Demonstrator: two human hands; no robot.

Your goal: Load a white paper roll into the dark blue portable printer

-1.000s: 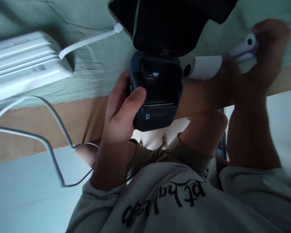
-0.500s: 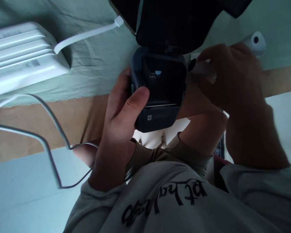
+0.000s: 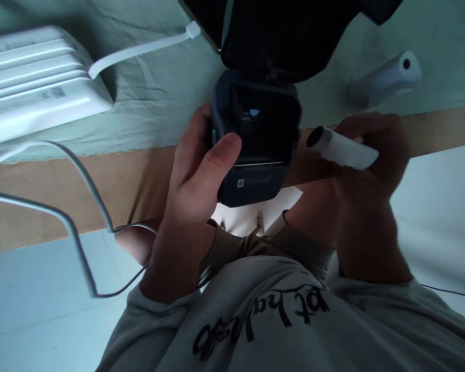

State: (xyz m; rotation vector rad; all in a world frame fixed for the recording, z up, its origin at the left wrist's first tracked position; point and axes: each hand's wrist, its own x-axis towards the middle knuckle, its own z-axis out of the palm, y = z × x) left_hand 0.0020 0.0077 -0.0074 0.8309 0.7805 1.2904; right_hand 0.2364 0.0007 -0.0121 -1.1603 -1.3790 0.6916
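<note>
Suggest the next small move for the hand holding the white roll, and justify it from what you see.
Probably move the paper roll leftward toward the open compartment of the printer: the right hand grips the roll beside it, the lid stands raised, and the left hand steadies the body.

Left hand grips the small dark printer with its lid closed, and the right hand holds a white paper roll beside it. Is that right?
Not quite: in the head view the printer has its lid open. The left hand grips it, and the right hand holds a white paper roll beside it.

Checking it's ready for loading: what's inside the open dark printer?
The dark blue handheld printer bay shows only a small pale label; no roll visible. Its left wall is hidden by the left hand.
</note>
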